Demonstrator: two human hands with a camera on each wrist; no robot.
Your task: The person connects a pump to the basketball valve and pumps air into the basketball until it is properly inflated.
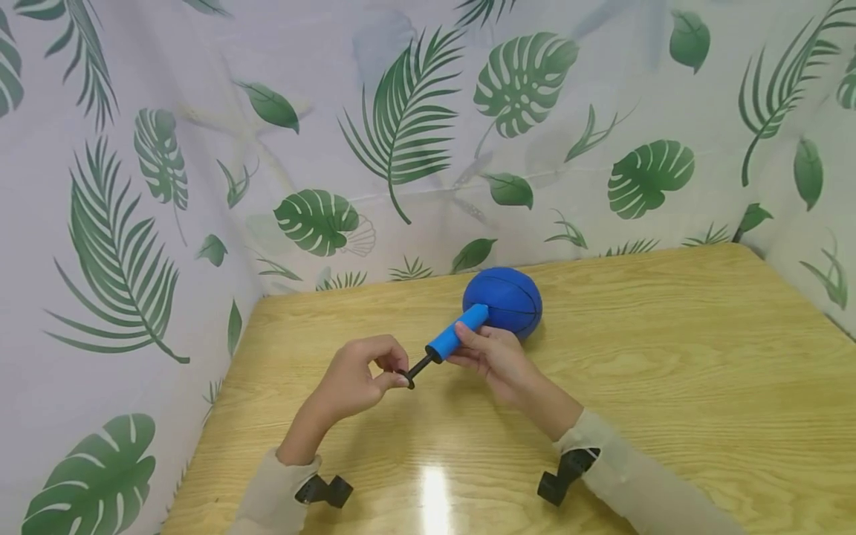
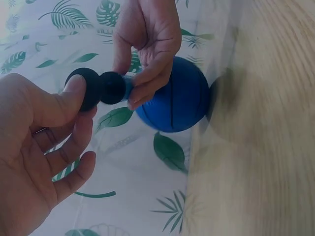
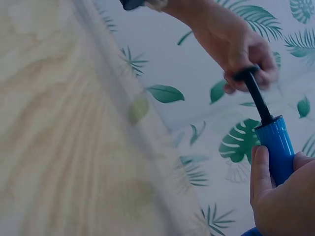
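Observation:
A blue hand pump (image 1: 446,343) slants between the two hands, its upper end against a blue ball (image 1: 506,299) with black seam lines. My right hand (image 1: 498,362) grips the pump's blue barrel, thumb along its top. At the lower end, my left hand (image 1: 364,375) pinches the round black handle (image 2: 87,88) between thumb and fingers. Part of the black plunger rod (image 3: 258,98) shows between handle and barrel. In the left wrist view the ball sits behind the right hand. The joint between pump and ball is hidden.
A light wood-grain table (image 1: 635,386) lies under the hands, with the ball near its back edge. A white cloth (image 1: 428,96) printed with green leaves hangs behind and at both sides. Each sleeved wrist wears a black camera mount (image 1: 568,475).

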